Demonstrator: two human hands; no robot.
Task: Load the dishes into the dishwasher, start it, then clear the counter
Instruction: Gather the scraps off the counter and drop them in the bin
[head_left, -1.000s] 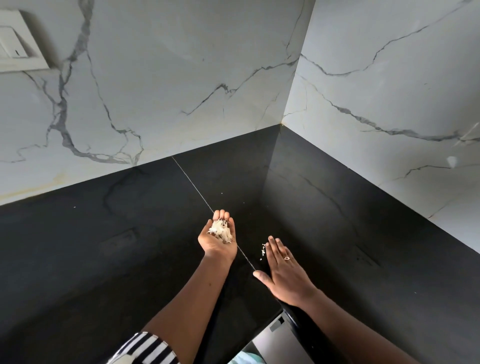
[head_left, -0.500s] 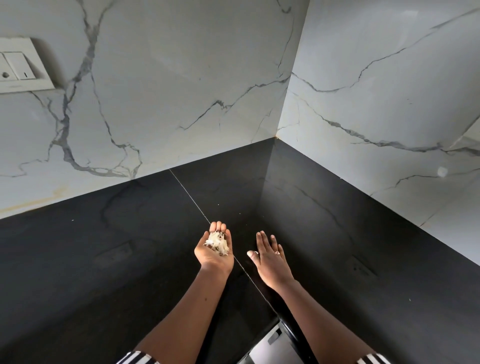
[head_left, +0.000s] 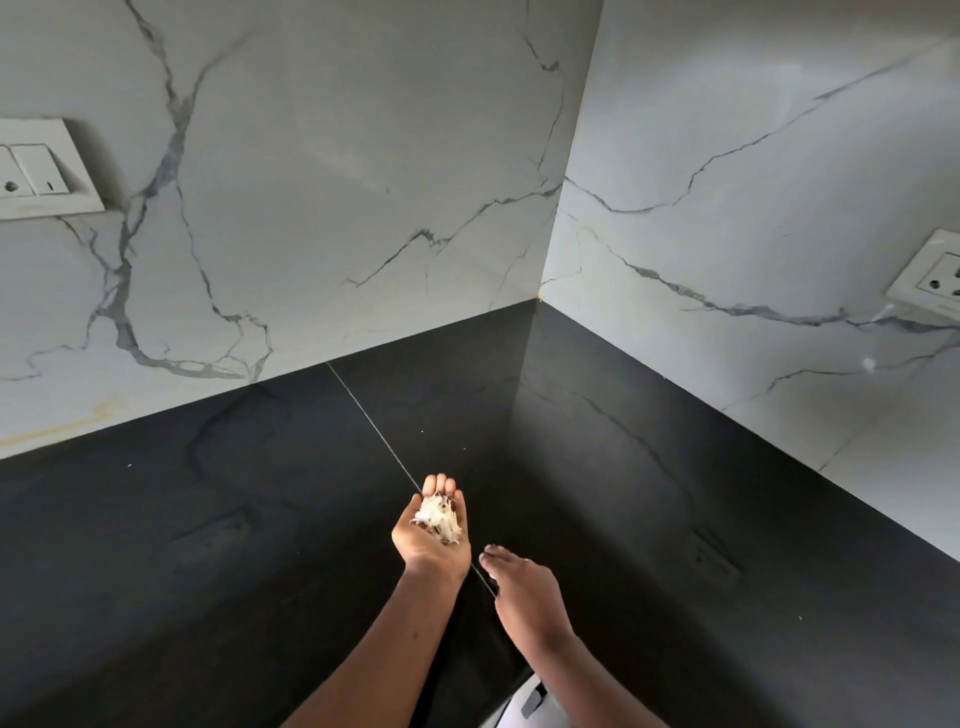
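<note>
My left hand (head_left: 432, 535) is held palm up over the black counter (head_left: 260, 519), cupped, with a small heap of white food scraps (head_left: 439, 518) lying in the palm. My right hand (head_left: 519, 577) lies palm down just to its right, near the counter's front edge, its fingers drawn together and pointing left toward the left hand. It holds nothing that I can see. A thin seam in the counter runs between the two hands.
White marble walls meet in a corner behind the counter. A switch plate (head_left: 36, 171) sits on the left wall and a socket (head_left: 930, 280) on the right wall. A grey appliance edge (head_left: 524, 706) shows below the counter's front edge.
My right hand has pulled back toward me and its spread fingers have drawn together. The loose scraps beside it a second ago are gone from the counter. The left hand barely moved.
</note>
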